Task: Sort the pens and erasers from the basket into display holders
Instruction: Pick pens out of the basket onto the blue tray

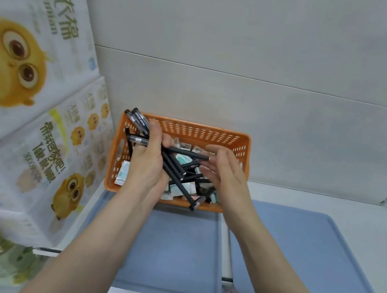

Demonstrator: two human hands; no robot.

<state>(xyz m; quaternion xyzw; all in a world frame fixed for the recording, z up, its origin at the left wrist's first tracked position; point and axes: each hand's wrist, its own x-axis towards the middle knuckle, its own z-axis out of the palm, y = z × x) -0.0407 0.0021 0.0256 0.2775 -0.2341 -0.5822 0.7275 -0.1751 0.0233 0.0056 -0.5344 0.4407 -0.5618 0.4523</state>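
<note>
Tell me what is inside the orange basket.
Black pens and wrapped erasers lie in the orange basket. The left hand grips a bundle of pens; it and the right hand cover the middle, so whatever lies beneath is hidden.

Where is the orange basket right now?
Head view, centre: the orange basket sits just behind the left blue tray, right of the tissue packs.

We see everything through one wide-angle camera worn on the head, facing forward and steeply down along both forearms. It sits close: the left hand (147,162), the right hand (226,172) and the pens (176,167) fill the centre over the orange basket (190,125). Two blue trays (169,246) lie nearer us, toward 6 and 4 o'clock; printed packs (30,125) crowd 9 o'clock; the pale wall (250,43) rises toward 12.
</note>
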